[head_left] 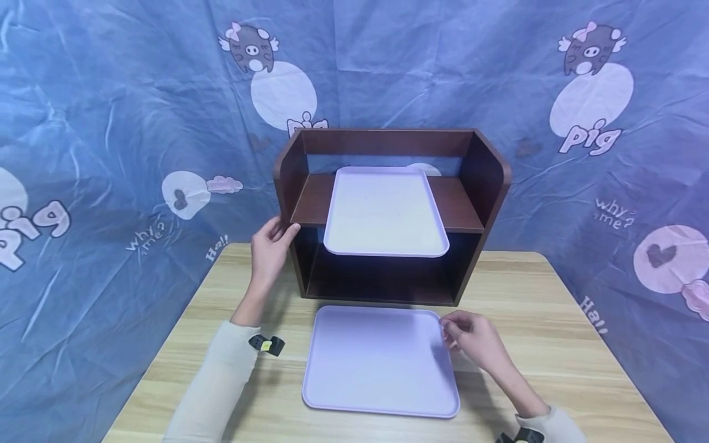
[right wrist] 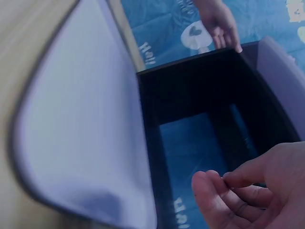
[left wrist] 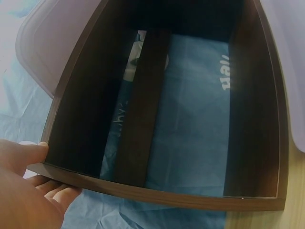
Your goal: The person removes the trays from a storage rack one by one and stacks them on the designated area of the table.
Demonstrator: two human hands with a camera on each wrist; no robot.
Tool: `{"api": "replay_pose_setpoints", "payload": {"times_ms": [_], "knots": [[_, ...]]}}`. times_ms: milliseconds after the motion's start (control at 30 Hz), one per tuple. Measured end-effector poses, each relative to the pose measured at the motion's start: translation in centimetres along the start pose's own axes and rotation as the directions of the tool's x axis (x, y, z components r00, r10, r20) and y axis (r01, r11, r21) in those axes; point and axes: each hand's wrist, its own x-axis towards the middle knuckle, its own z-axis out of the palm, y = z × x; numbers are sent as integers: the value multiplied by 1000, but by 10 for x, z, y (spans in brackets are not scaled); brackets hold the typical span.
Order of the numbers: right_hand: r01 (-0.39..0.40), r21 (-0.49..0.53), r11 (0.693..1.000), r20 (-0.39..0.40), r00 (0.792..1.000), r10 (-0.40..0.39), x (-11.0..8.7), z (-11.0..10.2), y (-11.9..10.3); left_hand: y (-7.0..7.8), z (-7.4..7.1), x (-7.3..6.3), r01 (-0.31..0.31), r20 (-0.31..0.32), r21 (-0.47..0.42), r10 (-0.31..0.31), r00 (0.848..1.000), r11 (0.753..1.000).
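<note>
Shelf unit (head_left: 382, 284), set on the counter (head_left: 554, 344), was gripped at its left edge by the left hand (head_left: 269, 247) (1 upper tray (head_left: 386, 212) was borne on it); near the lower tray (head_left: 381, 363), the right hand (head_left: 475, 337) was held, fingers narrow, loosely curled.

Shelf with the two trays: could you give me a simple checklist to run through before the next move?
1. Shelf upright on the table: ok.
2. Left hand gripping the shelf's left side: ok.
3. Upper tray fully inside the shelf: not ok, its front sticks out.
4. Lower tray flat on the table: ok.
5. Right hand holding the lower tray: not ok, only near its corner.
6. Upper tray steady: cannot tell.
</note>
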Motion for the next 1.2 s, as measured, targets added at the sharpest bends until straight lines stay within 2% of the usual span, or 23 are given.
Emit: {"api": "replay_pose_setpoints", "payload": {"times_ms": [233,400,633,733,833,1033,1200], "knots": [[89,133,987,-1,996,-90,10,-5,-26,0,2,-1,-11,-1,-17,11,1000,1000],[121,205,971,22,991,-128,13,-9,-45,-1,2,0,-22,3,-18,22,1000,1000],[150,365,919,111,973,-203,16,-11,-74,-2,2,0,-4,-5,-13,4,1000,1000],[142,445,884,121,969,-217,18,-10,-86,-1,2,0,-4,-5,-11,4,1000,1000],[103,531,841,125,972,-198,21,-6,-98,-1,2,0,-17,-6,-7,17,1000,1000],[10,701,714,142,978,-153,23,6,-116,2,2,-2,-20,-4,-2,20,1000,1000],[-2,789,614,134,976,-169,27,18,-125,1,3,-2,-13,-7,-10,13,1000,1000]]}}
